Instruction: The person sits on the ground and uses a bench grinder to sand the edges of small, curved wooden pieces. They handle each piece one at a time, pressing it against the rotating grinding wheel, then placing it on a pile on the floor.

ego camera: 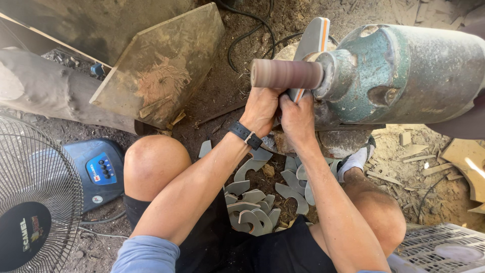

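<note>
2 hands, left and right, grip 1 curved piece under the sanding drum.

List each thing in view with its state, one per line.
left hand: closed on the workpiece
right hand: closed on the workpiece
workpiece: held upright against the drum
sanding drum: horizontal on the green motor
cut pieces: piled on the ground
fan: spinning or still, cannot tell
</note>
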